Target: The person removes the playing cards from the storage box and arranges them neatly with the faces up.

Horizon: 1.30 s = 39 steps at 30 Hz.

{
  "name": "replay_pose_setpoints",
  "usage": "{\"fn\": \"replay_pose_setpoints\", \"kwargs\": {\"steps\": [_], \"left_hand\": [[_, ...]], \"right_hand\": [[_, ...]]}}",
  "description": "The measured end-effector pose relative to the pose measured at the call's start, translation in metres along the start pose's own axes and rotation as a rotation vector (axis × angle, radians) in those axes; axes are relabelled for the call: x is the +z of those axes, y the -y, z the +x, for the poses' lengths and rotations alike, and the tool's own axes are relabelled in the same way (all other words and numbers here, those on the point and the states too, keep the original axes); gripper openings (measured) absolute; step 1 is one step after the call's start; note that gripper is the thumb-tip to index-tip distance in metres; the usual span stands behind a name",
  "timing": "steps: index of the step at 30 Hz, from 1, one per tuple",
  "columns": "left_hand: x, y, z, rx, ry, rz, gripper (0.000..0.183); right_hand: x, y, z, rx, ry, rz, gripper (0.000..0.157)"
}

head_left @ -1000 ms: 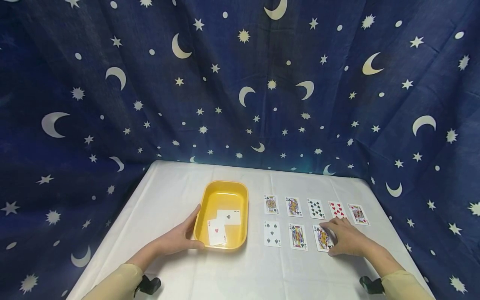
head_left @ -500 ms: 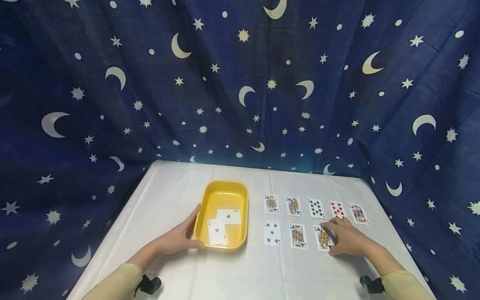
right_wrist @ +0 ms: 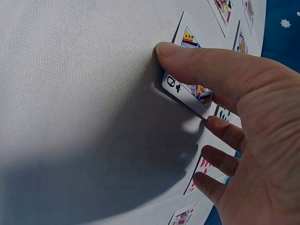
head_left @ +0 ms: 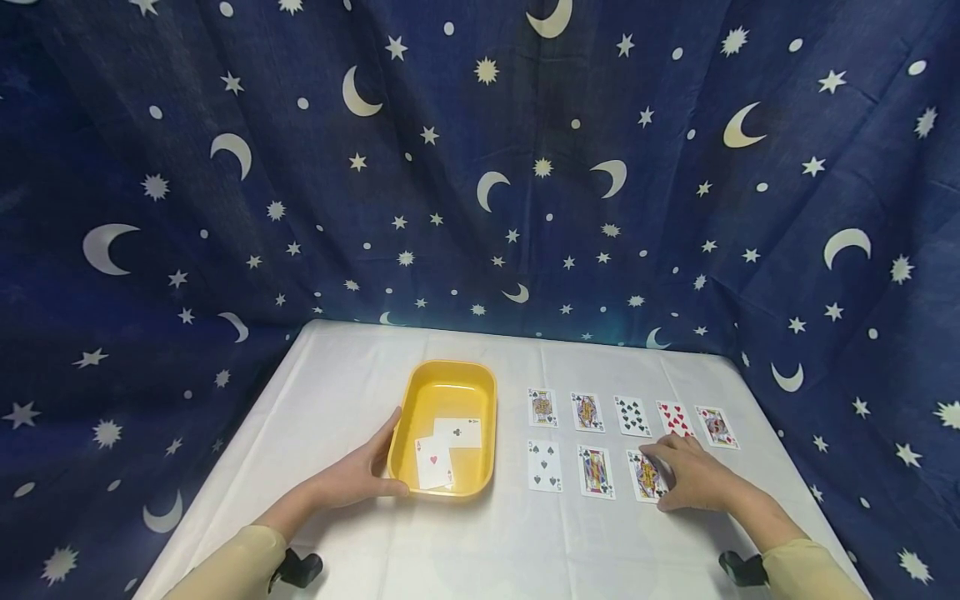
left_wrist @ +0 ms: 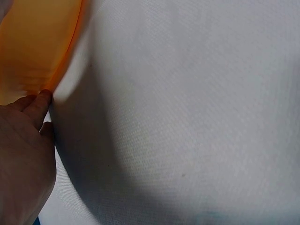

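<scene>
In the head view, my left hand rests against the left side of a yellow plastic tray, fingers and thumb spread along its outer wall. The left wrist view shows fingertips touching the tray's rim. An ace of hearts overlaps an ace of clubs inside the tray. On the right, my right hand pinches a queen of clubs by its edges, thumb on the near edge and index finger towards the far one. The queen lies at the table; its right part is covered by the hand.
Left of the queen lie a jack of clubs and a five of spades. Behind them runs a row of several face-up cards, among them a hearts card and a red face card. A blue moon-and-star curtain surrounds the white table.
Hardly anything differs. The queen of clubs has shifted very slightly to the right under my right hand; the left hand and tray have stayed put.
</scene>
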State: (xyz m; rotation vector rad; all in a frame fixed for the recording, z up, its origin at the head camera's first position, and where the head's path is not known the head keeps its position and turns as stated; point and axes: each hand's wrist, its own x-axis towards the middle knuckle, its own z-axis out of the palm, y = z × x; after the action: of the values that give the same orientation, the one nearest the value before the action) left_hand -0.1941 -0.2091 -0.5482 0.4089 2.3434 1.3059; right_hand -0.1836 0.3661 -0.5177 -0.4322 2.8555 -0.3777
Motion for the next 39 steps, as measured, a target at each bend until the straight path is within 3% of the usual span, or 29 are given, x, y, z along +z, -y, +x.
{"fn": "replay_pose_setpoints", "kwargs": {"steps": [8, 18, 28, 39], "left_hand": [[0.000, 0.000, 0.000, -0.002, 0.002, -0.004, 0.129], [0.000, -0.001, 0.000, -0.021, -0.005, 0.008, 0.128], [0.000, -0.002, -0.001, -0.018, -0.007, 0.013, 0.129], [0.000, -0.001, -0.001, -0.011, -0.006, 0.004, 0.127]], "right_hand": [[-0.005, 0.003, 0.001, -0.025, -0.017, 0.008, 0.093], [-0.015, 0.025, 0.017, -0.125, -0.175, -0.015, 0.081], [-0.024, 0.098, 0.058, -0.223, -0.266, -0.036, 0.076], [-0.024, 0.184, 0.096, -0.337, -0.142, 0.004, 0.079]]}}
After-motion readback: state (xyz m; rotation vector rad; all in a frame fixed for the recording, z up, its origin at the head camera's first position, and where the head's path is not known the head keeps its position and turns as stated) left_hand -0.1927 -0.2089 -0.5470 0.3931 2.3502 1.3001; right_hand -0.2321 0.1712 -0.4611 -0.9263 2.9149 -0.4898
